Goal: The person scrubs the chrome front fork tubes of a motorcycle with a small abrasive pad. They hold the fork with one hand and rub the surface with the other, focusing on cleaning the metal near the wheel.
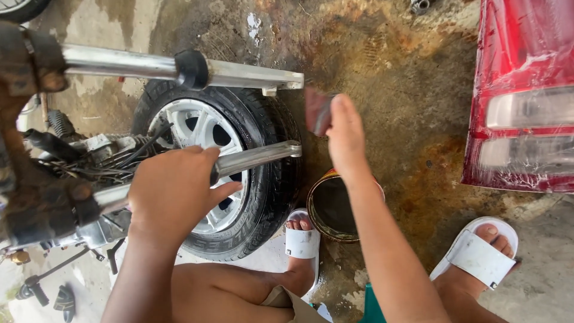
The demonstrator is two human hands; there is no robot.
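My left hand grips the lower silver fork tube of a motorcycle front end, near its middle. A second silver fork tube with a black ring runs parallel above it. My right hand is raised past the tube ends and pinches a small dark reddish pad between fingers and thumb. Below the tubes lies a black tyre on a silver alloy wheel, flat on the wet, stained concrete.
A round tin with dark liquid sits beside my feet in white sandals. A red car tail light fills the right edge. Engine parts and cables crowd the left.
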